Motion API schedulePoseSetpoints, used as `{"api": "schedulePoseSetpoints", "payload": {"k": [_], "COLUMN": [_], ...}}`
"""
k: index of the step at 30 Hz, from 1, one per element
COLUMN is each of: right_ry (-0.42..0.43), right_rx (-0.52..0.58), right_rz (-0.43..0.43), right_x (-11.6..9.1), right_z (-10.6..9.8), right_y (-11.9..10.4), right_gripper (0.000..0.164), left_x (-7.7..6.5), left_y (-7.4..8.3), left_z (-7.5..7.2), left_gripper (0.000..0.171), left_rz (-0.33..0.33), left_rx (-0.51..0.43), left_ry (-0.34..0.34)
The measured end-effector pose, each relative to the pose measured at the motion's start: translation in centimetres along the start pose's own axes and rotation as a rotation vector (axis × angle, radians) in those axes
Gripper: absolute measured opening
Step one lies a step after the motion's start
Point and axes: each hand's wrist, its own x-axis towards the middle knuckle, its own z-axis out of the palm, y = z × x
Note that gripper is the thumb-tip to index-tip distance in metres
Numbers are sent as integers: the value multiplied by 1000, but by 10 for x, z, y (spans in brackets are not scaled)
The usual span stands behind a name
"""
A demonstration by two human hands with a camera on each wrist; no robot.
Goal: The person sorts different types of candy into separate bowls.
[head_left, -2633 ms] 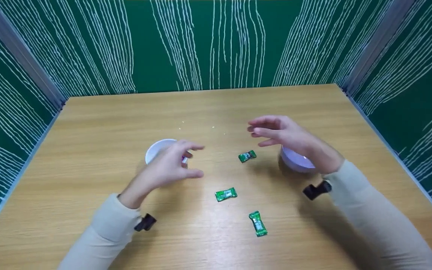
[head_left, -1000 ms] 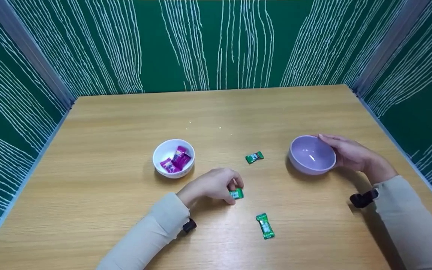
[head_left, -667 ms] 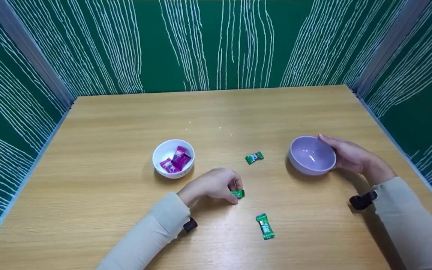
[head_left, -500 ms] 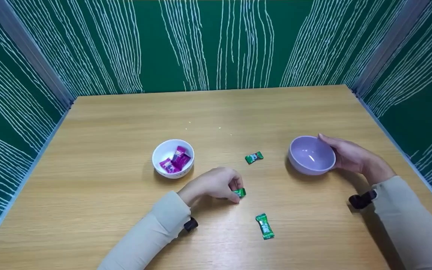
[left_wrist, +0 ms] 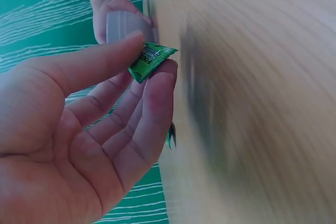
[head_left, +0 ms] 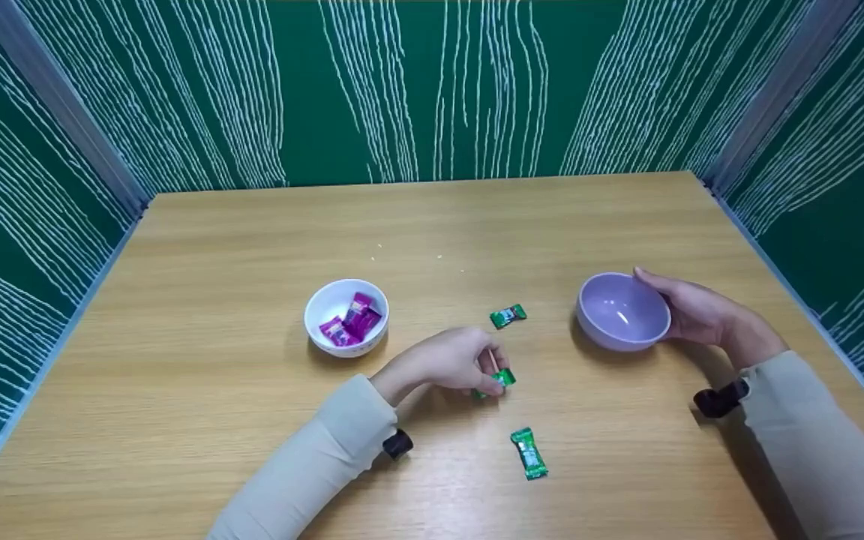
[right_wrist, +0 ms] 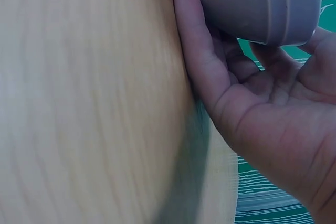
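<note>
My left hand [head_left: 462, 360] pinches a green-wrapped candy [left_wrist: 149, 60] between thumb and fingertips, a little above the table. In the head view the fingers partly cover that candy. My right hand [head_left: 702, 311] grips the right side of a purple bowl [head_left: 622, 315], thumb at the rim; its other fingers pass behind and below the wall, low by the tabletop in the right wrist view. Nothing lies inside this bowl. A second green candy [head_left: 508, 316] lies between the left hand and the bowl, and a third candy [head_left: 529, 453] lies nearer the front.
A white bowl [head_left: 313, 309] holding several magenta-wrapped candies [head_left: 357, 318] stands left of my left hand. Tiny pale crumbs [head_left: 439, 256] dot the wooden table [head_left: 214, 285] behind the candies. Green panels with white lines [head_left: 417, 90] enclose the far and side edges.
My left hand came down over the middle candy, took hold of it, and has lifted it slightly to the right. Earlier my right hand moved from above the purple bowl to grip its side.
</note>
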Motion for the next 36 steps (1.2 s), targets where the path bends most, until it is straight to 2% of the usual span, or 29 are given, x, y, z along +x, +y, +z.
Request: {"api": "schedulePoseSetpoints", "payload": {"k": [4, 10, 16, 24, 31, 36], "right_ry": [4, 10, -6, 11, 34, 31], "right_rx": [5, 2, 1, -2, -14, -8], "right_rz": [1, 9, 9, 17, 31, 34], "right_x": [-1, -3, -1, -1, -1, -1], "right_z": [0, -1, 0, 4, 2, 0], "right_y": [1, 1, 2, 2, 2, 2], "right_gripper": [84, 88, 87, 88, 90, 91], "left_x": [6, 22, 39, 60, 77, 86], "left_y": [6, 13, 23, 46, 64, 72], "left_z": [-1, -2, -2, -13, -22, -23], "left_gripper": [18, 16, 10, 12, 12, 14], "left_rz": [27, 75, 80, 59, 107, 108], "left_rx": [-40, -151, -244, -246, -323, -358], "left_ry": [-13, -53, -75, -56, -68, -25]}}
